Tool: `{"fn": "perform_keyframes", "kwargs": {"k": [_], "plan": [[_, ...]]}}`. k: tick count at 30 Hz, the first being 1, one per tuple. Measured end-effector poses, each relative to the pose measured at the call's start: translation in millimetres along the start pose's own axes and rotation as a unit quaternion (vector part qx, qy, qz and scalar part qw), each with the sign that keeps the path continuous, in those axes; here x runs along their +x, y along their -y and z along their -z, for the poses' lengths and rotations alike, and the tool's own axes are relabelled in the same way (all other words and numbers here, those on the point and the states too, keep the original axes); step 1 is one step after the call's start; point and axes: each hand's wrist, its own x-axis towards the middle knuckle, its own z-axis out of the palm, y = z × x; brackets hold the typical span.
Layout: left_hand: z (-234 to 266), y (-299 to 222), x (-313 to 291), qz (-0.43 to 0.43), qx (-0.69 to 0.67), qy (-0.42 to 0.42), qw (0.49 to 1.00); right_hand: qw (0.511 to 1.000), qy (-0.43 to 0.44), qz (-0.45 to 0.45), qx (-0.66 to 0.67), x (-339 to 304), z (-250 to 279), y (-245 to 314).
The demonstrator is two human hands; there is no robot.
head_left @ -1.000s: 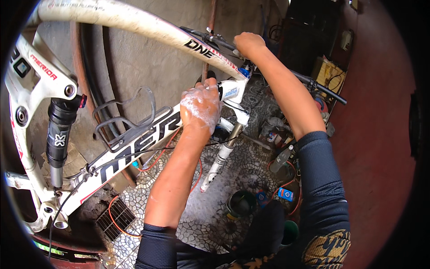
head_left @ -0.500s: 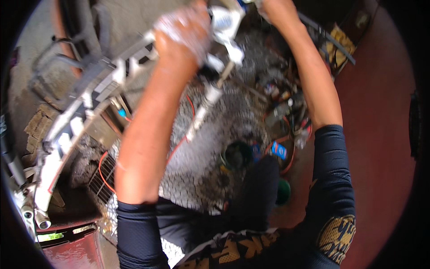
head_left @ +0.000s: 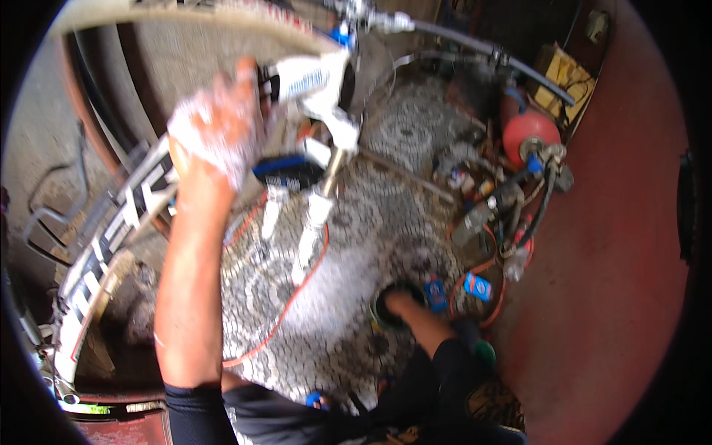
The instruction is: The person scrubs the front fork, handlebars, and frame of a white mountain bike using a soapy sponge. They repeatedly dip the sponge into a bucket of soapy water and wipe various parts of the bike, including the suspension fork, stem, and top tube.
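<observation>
Down on the patterned tile floor [head_left: 393,141] there's a dark green bucket [head_left: 376,305], and the right hand [head_left: 400,304] is dipped right into it, past the rim. Can't tell if those fingers are spread or closed on something, and I can't make out what else is in the bucket either, too dark and blurry. Two blue packets, a nearer one [head_left: 436,294] just beside the bucket and a farther one [head_left: 478,287] a bit to the right, are lying on the floor. Second green container [head_left: 484,354] is partly hidden near the person's knee, contents not readable. Past the packets there's a clear bottle [head_left: 467,226] lying at a slant, can't tell what's in it, and farther up a red rounded tank [head_left: 528,133] with a metal fitting.

As for the white mountain bike frame [head_left: 137,196], it runs down the left side, with the white suspension fork [head_left: 315,219] pointing at the floor. Left hand [head_left: 215,130], covered in suds, is up against the frame near the head tube [head_left: 308,83]; too smeared to say how tightly the fingers are curled.
</observation>
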Motion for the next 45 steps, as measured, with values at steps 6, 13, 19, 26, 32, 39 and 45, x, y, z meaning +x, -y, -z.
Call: {"fn": "perform_keyframes", "kwargs": {"k": [6,13,19,26,32,39,45], "plan": [[20,-3,-3,0.012,-0.022,0.045,0.999,0.984,0.098,0.059,-0.136,-11,-12,11],[27,-5,-3,0.029,-0.049,0.038,0.998,0.966,-0.120,0.227,-0.023,-116,279,-37],[32,1,-1,0.044,-0.082,0.060,0.994,0.755,-0.610,0.169,-0.168,-191,576,61],[33,1,-5,0.048,-0.111,0.056,0.991,0.783,-0.575,0.058,-0.230,-195,622,95],[35,0,-4,0.044,-0.088,0.033,0.995,0.750,-0.645,0.068,-0.133,-214,611,60],[30,-1,-5,0.033,-0.080,0.026,0.996,0.792,-0.589,0.008,-0.159,-179,617,75],[33,-2,-5,0.039,-0.095,0.041,0.994,0.682,-0.708,0.178,-0.034,-167,600,46]]}}
